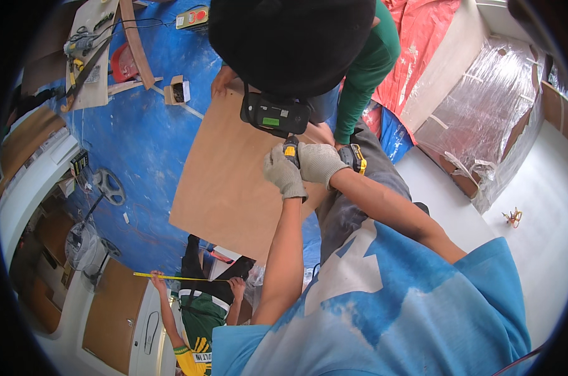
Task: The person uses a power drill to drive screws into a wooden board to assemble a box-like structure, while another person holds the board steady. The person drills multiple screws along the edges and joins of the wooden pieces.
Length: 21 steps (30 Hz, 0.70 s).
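Right hand: the gloved right hand [319,164] is wrapped around the handle of a yellow-and-black cordless drill [291,152], knuckles upward.
Right forearm: reaches up and leftward from the blue T-shirt [415,301], elbow bent.
Left hand: the gloved left hand [284,173] sits against the drill's front, fingers curled; whether it clamps the tool I cannot tell.
Left forearm: rises nearly straight, wrist just beside the other glove.
Drill: above the brown plywood panel [224,182], near its right side.
Co-worker: a green sleeve [368,78] reaches down near the drill's battery.
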Each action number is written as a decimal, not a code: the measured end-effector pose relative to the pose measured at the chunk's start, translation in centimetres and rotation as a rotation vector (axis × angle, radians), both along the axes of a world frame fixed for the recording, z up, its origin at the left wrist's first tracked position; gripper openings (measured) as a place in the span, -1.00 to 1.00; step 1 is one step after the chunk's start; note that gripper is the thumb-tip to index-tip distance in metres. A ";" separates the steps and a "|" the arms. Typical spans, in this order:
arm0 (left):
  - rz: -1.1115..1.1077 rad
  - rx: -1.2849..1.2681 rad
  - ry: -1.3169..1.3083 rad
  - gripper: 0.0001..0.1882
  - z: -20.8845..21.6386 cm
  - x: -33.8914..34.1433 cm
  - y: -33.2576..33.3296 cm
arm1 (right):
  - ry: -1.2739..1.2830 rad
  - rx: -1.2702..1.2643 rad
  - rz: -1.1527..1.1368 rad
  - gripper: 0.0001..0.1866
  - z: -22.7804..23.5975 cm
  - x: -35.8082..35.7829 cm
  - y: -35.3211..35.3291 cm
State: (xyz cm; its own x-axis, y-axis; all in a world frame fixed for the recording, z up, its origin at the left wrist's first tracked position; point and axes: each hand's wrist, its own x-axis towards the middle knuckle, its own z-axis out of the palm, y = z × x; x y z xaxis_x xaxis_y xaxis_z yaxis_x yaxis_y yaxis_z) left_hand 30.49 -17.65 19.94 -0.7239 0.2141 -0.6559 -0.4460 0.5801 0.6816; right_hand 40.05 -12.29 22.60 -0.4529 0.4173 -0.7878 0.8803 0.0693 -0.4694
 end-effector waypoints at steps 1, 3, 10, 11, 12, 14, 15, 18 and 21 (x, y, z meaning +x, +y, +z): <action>0.009 0.008 -0.012 -0.78 0.0 0.0 -0.2 | 0.010 0.015 -0.002 -0.64 0.2 0.0 -0.1; 0.047 0.036 -0.028 -0.78 0.1 -0.1 0.0 | 0.014 0.026 0.024 -0.64 0.3 -0.2 0.3; 0.163 0.059 -0.111 -0.79 -0.4 -0.9 -0.1 | -0.003 0.046 0.124 -0.67 -0.1 -1.4 0.9; 0.168 0.063 -0.116 -0.79 -0.6 -1.0 -0.5 | 0.006 0.041 0.129 -0.67 0.0 -1.5 0.8; 0.216 0.092 -0.126 -0.80 -0.9 -1.0 -0.9 | -0.006 0.049 0.143 -0.67 0.0 -1.7 0.7; 0.308 0.145 -0.147 -0.80 -1.3 -0.8 -1.7 | -0.031 0.059 0.168 -0.66 -0.1 -1.8 0.3; 0.305 0.146 -0.139 -0.79 -1.5 -0.7 -2.1 | -0.030 0.053 0.173 -0.66 -0.3 -1.8 0.0; 0.297 0.143 -0.113 -0.76 -1.7 -0.8 -2.7 | -0.014 0.062 0.194 -0.65 -0.7 -1.9 -0.3; 0.288 0.119 -0.105 -0.74 -1.8 -0.7 -3.0 | 0.001 0.080 0.222 -0.64 -0.6 -1.9 -0.2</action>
